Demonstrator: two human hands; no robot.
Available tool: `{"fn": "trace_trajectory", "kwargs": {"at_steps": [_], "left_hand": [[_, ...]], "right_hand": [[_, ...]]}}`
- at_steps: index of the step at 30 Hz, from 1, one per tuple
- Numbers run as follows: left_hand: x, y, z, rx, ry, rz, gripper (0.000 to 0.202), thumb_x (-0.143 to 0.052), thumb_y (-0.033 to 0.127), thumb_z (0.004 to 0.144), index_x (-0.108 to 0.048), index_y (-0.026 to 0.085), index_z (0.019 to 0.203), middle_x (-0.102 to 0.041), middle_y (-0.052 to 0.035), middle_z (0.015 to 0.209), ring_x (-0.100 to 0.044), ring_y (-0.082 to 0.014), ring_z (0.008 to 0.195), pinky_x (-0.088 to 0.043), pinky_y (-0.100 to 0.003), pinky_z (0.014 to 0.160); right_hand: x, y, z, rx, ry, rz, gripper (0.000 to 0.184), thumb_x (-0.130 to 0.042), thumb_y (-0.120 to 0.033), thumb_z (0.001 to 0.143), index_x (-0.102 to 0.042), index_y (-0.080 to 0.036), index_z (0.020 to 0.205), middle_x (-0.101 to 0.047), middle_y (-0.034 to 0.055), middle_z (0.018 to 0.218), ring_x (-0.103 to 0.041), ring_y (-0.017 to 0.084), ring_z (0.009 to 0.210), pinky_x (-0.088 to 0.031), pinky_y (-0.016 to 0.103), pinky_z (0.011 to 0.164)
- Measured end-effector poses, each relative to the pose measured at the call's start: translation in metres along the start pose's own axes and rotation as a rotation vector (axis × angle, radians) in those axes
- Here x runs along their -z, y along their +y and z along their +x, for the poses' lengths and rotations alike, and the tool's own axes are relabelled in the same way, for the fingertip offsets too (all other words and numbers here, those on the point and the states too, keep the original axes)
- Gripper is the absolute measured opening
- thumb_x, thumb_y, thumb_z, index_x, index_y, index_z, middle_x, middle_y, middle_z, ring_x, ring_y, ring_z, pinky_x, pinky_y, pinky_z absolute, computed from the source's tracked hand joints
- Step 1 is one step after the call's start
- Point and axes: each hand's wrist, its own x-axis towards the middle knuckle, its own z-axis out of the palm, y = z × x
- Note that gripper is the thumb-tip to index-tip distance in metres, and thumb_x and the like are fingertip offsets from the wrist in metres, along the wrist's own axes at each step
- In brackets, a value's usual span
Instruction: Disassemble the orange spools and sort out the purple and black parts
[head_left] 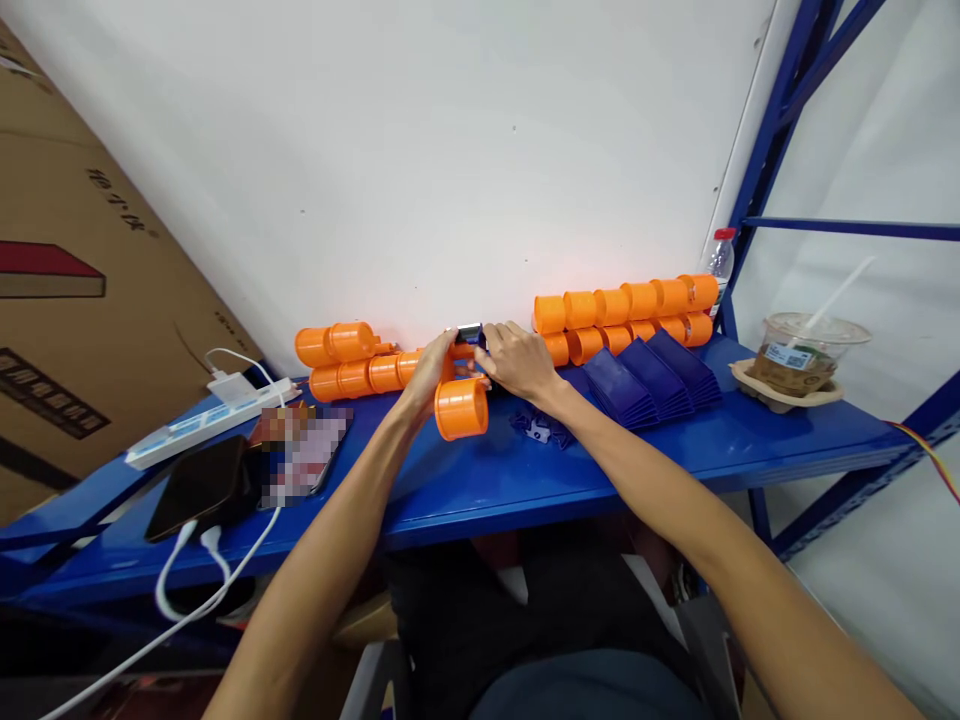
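We look down past two bare forearms to a blue metal shelf (465,495) against a white wall (412,140). Near the middle, our left hand (430,375) curls around an orange piece whose open cup (460,410) juts out toward us, just below the fingers. Our right hand (519,360) bends over a dark, shiny piece (470,334) beside it — we cannot tell whether those fingers pinch it or only press, since the knuckles cover the contact.

Behind the left hand runs a row of orange cups (354,379), with two more on top. To the right, another group of orange cups (627,302) stands two rows high; a fan of flat blue sleeves (637,385) partly blocks its lower row. Crumpled blue-and-white scraps (536,428) lie near the right wrist.

Farther right, a clear bottle (721,258) with a red cap stands behind the cups, and an iced drink (straw and all) (793,362) sits in a cardboard carrier (780,395).

On the left — a crowded end — are a white power strip (199,430) with a charger (231,387), a black device (201,490) trailing white cables (251,550), and a partly pixelated phone (319,455). A large cardboard box (75,250) leans beyond.
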Motion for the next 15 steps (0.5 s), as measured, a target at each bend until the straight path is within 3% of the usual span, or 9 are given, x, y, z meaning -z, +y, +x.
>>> {"fn": "trace_trajectory", "kwargs": {"at_steps": [4, 9, 15], "left_hand": [[0.000, 0.005, -0.004, 0.080, -0.038, 0.015, 0.033, -0.062, 0.053, 0.091, -0.054, 0.021, 0.086, -0.056, 0.0008, 0.058, -0.064, -0.0200, 0.047, -0.054, -0.029, 0.047], [0.007, 0.010, -0.004, 0.188, -0.019, 0.055, 0.035, -0.061, 0.054, 0.090, -0.051, 0.022, 0.079, -0.047, 0.0022, 0.052, -0.061, -0.0221, 0.041, -0.053, -0.033, 0.044], [0.019, 0.011, 0.002, 0.195, -0.087, 0.066, 0.037, -0.066, 0.058, 0.086, -0.051, 0.024, 0.083, -0.047, 0.0033, 0.053, -0.063, -0.0240, 0.042, -0.052, -0.034, 0.043]], "right_hand": [[0.005, -0.006, 0.000, -0.056, -0.037, 0.008, 0.041, -0.029, -0.033, 0.111, -0.061, -0.011, 0.122, -0.073, 0.0208, 0.116, -0.066, 0.030, 0.110, -0.049, 0.035, 0.082], [0.018, -0.003, 0.004, 0.064, -0.137, 0.018, 0.039, -0.031, -0.026, 0.110, -0.063, -0.005, 0.116, -0.075, 0.0259, 0.107, -0.069, 0.031, 0.101, -0.047, 0.036, 0.080], [0.025, 0.002, 0.010, 0.124, -0.172, 0.039, 0.039, -0.033, -0.026, 0.108, -0.063, -0.002, 0.115, -0.075, 0.0255, 0.104, -0.070, 0.030, 0.094, -0.045, 0.036, 0.079]]}}
